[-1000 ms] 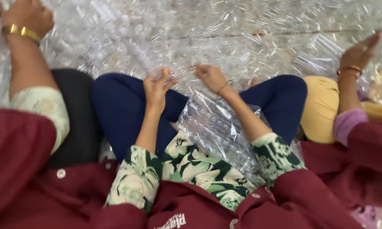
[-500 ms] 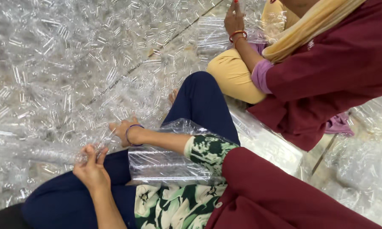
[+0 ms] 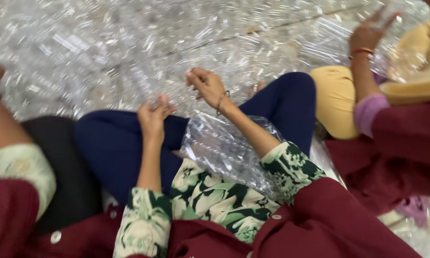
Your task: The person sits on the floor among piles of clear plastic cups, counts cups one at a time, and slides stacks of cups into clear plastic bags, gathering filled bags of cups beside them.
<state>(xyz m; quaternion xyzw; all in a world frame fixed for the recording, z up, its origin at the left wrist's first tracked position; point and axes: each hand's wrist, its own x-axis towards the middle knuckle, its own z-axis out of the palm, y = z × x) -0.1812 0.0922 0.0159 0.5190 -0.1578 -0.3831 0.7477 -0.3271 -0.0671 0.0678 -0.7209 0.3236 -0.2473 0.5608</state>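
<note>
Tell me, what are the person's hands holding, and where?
It's too blurry to be sure. The right hand pinches something small and clear at its fingertips. The left hand rests on the knee by the clear pieces.

I'm sitting on the floor with my legs crossed, and the pile of clear plastic pieces (image 3: 129, 52) spreads out in front of me, right up to my knees. A plastic bag (image 3: 229, 153) sits in my lap, between my legs. My left hand (image 3: 153, 119) is over my left knee, just beside the bag's near edge. My right hand (image 3: 207, 86) is further forward, above the bag and at the edge of the pile. One co-worker's arm (image 3: 5, 129) is on my left, and another co-worker's hand (image 3: 367, 36) reaches over the pile on my right.
</note>
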